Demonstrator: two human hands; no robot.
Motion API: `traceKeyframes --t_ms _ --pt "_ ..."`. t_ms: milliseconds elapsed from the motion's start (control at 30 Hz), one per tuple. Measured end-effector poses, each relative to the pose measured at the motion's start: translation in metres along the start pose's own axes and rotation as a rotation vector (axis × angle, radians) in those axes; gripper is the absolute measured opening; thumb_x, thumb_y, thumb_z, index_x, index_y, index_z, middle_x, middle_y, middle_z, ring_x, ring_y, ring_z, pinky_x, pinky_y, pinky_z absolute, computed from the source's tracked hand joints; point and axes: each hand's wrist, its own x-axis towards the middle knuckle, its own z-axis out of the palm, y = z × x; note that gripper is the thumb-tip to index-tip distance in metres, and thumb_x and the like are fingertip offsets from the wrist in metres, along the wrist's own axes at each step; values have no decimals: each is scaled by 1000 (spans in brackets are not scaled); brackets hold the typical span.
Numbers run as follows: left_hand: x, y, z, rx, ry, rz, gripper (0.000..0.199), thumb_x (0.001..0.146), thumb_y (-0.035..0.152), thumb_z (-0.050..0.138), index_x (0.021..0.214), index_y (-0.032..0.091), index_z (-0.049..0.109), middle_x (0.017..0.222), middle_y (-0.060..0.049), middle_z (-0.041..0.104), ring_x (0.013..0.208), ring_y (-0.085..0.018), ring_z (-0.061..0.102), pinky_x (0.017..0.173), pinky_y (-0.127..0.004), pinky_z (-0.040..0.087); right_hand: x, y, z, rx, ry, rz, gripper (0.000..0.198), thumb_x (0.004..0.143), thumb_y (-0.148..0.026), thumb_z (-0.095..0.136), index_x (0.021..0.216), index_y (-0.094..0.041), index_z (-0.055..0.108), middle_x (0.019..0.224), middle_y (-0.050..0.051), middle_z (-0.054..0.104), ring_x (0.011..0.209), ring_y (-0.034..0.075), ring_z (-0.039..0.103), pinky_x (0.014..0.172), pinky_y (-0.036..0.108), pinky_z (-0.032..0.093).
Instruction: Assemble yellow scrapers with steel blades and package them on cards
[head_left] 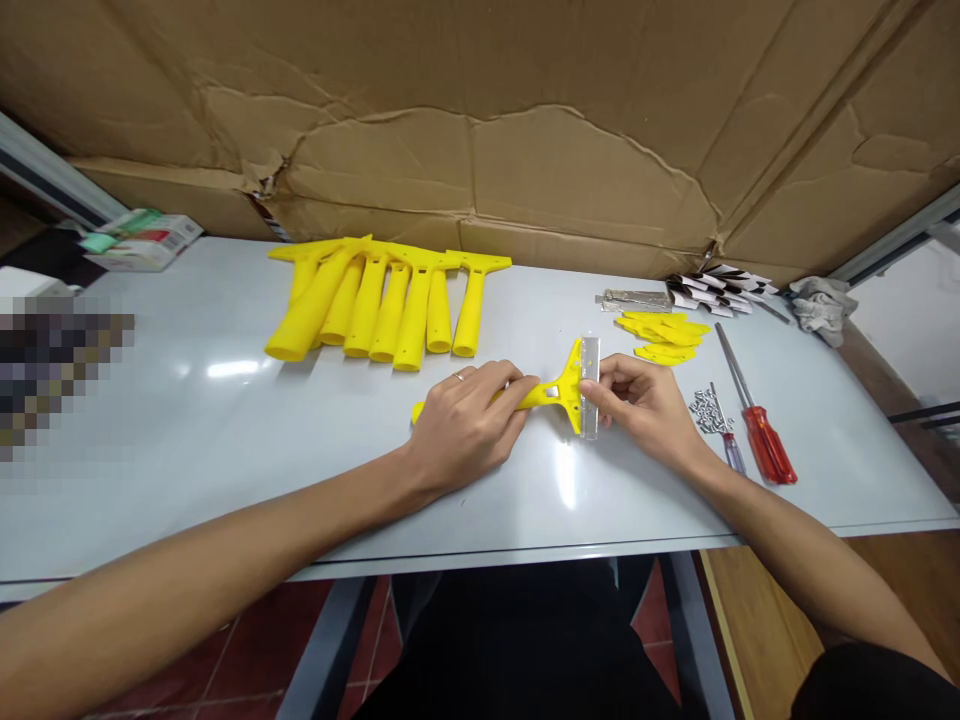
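Observation:
My left hand [469, 420] is wrapped round the handle of a yellow scraper body [574, 385], which lies sideways with its wide head to the right. Against that head is a flat, shiny metal blade [590, 400] with small holes. My right hand [649, 405] pinches the blade's right edge between thumb and fingers; the fingers behind it are partly hidden. Beyond my left hand, several more yellow scraper bodies [409, 315] lie in an overlapping row. Near my right hand are a pile of small yellow plastic pieces [664, 332] and some small screws [709, 412].
A red-handled screwdriver [766, 445] and a small clear-handled screwdriver [733, 452] lie at the right. Metal blades [636, 300], black-and-white strips [716, 290] and a grey cloth [821, 308] sit at the back right. A small box [150, 245] is at the far left; cardboard [465, 165] walls the back.

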Motion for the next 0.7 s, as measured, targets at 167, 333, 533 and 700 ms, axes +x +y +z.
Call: traceKeyframes --t_ms 167,333,533,700 --pt "1 -2 1 -18 -9 -14 21 94 17 59 112 16 69 95 -6 71 79 -20 67 66 -33 54 0 0 -3 -65 -14 -6 38 84 -50 77 91 -13 68 66 0 64 58 7 54 59 23 43" --pt "1 -6 3 -52 -40 -62 22 94 20 59 113 17 69 97 -6 72 80 -20 68 66 -33 53 -1 -4 -18 -26 165 -161 28 90 -43 74 97 -16 74 86 4 72 58 7 57 54 25 45" --pt "2 -6 1 -71 -37 -86 21 93 20 60 111 16 70 97 -6 72 80 -21 68 66 -33 52 -3 -8 -22 -105 144 -454 23 97 -23 62 107 -29 82 133 4 66 127 20 64 105 40 59" --pt "2 -6 1 -76 -21 -113 22 95 21 59 113 16 71 96 -6 72 79 -20 69 65 -32 51 -5 -3 -12 -105 102 -429 18 92 -27 72 107 -30 82 146 3 56 102 15 71 106 43 59"
